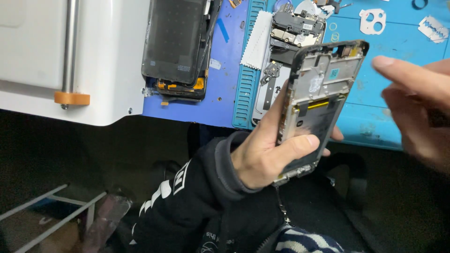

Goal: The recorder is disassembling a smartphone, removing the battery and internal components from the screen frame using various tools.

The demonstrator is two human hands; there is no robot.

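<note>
Nearest: dark sleeve (187,201) with white markings, running up to the left hand (262,152). Left hand grasps a stripped phone frame (318,103), thumb across its lower face, fingers wrapped behind the left edge. Frame is held upright, slightly tilted, over the lap and in front of the bench edge, inner side toward the camera; a yellow strip crosses its middle.

Right hand (417,103) sits just right of the frame, not touching it, fingers loosely extended. It is motion-blurred; whether something small is pinched in it, cannot tell.

Handling judgement: frame looks light, thin, stiff but easily bent; exposed parts inside look fragile. Best held by the long side rails, as now, off the open centre.

Beyond: blue work mat (389,70), a loose circuit board (297,26) and small parts. Left of that, a dark phone screen (176,42) lies on a white machine housing (108,61) with a metal rod.
</note>
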